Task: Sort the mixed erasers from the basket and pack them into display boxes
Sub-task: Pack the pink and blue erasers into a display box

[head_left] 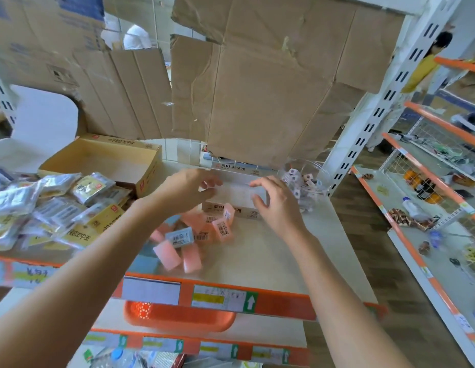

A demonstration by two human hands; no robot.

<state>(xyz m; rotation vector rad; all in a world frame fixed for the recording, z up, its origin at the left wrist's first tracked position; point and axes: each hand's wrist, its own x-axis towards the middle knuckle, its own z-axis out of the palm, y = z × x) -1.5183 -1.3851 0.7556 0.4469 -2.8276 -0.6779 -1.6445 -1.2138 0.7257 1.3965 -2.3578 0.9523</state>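
A white display box with Korean print stands on the shelf's middle. My left hand touches its left end with fingers bent; my right hand holds its right end, thumb on the front. Whether either hand truly grips is unclear through motion blur. A heap of pink erasers and one blue eraser lies loose in front of the box. An orange basket sits on the shelf below.
A clear tub of small wrapped erasers stands right of the box. An open yellow carton and a pile of foil packets fill the left. Cardboard sheets hang behind. A white shelf post rises at right.
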